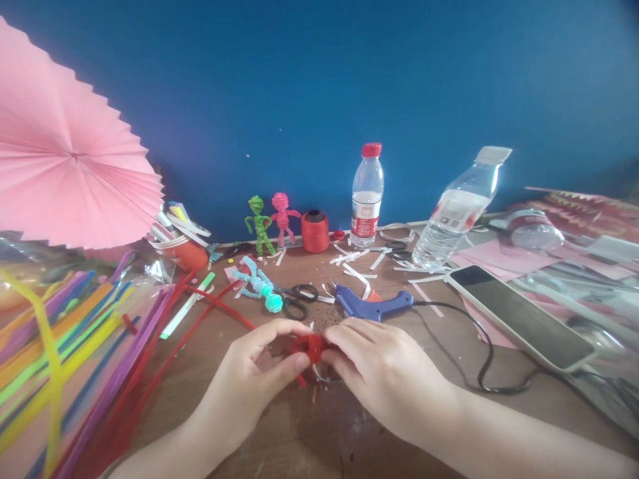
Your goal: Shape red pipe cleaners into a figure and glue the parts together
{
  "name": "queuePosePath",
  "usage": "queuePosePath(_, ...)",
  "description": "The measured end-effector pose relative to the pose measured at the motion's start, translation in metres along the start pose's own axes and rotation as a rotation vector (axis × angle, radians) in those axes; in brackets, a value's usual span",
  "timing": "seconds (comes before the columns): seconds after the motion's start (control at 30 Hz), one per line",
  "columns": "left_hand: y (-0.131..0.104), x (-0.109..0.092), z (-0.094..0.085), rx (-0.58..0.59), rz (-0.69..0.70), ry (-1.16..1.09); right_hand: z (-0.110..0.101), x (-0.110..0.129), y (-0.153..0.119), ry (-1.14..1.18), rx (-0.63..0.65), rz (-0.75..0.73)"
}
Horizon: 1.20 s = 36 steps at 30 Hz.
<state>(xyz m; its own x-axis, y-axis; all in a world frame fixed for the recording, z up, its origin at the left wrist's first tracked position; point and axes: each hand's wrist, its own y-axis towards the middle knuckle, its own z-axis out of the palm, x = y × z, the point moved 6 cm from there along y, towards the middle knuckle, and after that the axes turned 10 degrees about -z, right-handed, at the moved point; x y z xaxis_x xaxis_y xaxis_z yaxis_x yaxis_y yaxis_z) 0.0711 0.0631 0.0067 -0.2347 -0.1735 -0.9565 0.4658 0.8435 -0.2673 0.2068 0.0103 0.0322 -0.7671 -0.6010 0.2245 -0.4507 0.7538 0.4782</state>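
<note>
My left hand (269,364) pinches a coiled red pipe cleaner (313,347) between thumb and fingers, just above the table. On the other side of the coil, my right hand (372,356) has its fingers closed on it; their tips are partly hidden. A short red end pokes out below, beside a thin pale strand. Right behind my hands lie a blue glue gun (372,305) and black-handled scissors (298,301). A light-blue pipe cleaner figure (259,286) lies next to the scissors. Green (258,225) and pink (283,216) figures stand against the blue wall.
Colourful pipe cleaners (74,359) cover the left side, below a pink paper fan (70,146). A red spool (315,231) and two water bottles (367,199) stand at the back, one tilted. A phone (519,316) lies right, near the glue gun's black cord (486,339).
</note>
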Motion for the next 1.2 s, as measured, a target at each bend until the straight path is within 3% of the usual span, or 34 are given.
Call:
queuePosePath(0.2, 0.007, 0.008, -0.004, 0.066, -0.065, -0.130, -0.002, -0.012, -0.001, 0.257, -0.036, 0.213)
queuePosePath(0.33, 0.008, 0.012, -0.003, 0.091, -0.085, -0.131, 0.009, -0.021, -0.002, 0.662, 0.021, 0.494)
queuePosePath(0.53, 0.004, 0.002, -0.012, -0.053, 0.029, 0.056, 0.027, -0.022, -0.010, 1.062, 0.103, 0.797)
queuePosePath(0.7, 0.002, -0.003, -0.013, -0.032, 0.138, 0.141, 0.039, -0.022, -0.016, 1.198, 0.123, 0.837)
queuePosePath(0.9, 0.003, -0.001, -0.010, 0.055, 0.128, -0.001, 0.049, -0.021, -0.019, 1.313, 0.121, 0.843)
queuePosePath(1.2, 0.001, -0.003, -0.006, -0.005, 0.100, -0.096, 0.032, -0.017, -0.012, 1.108, 0.124, 0.826)
